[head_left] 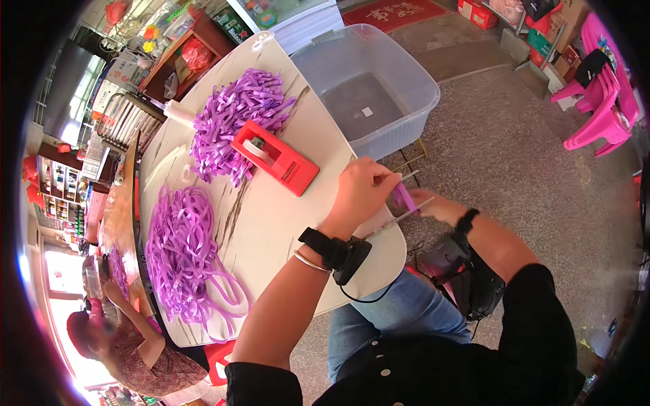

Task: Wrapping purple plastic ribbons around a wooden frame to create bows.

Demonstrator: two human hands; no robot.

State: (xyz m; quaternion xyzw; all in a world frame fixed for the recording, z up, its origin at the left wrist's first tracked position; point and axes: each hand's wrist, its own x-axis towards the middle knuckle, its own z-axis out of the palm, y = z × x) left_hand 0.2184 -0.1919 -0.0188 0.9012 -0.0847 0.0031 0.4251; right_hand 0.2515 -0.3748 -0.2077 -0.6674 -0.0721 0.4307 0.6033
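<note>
Past the right edge of the table, both my hands are at a strip of purple ribbon (405,197) beside thin pale rods (414,210). My left hand (367,187) has its fingers curled closed on the ribbon. Just right of it, my right hand (439,206) is smeared by motion, and its fingers are too blurred to read. On the table lie a loose heap of long purple ribbon (181,254) and a pile of short purple ribbon loops (237,115). A red tape dispenser (288,169) sits against that pile.
The marble-patterned table (284,233) has a rounded near corner by my legs. A clear plastic tub (399,128) stands beyond its right edge. Pink chairs (599,101) are at the far right. Another person (145,355) sits at the left by a wooden table (115,223).
</note>
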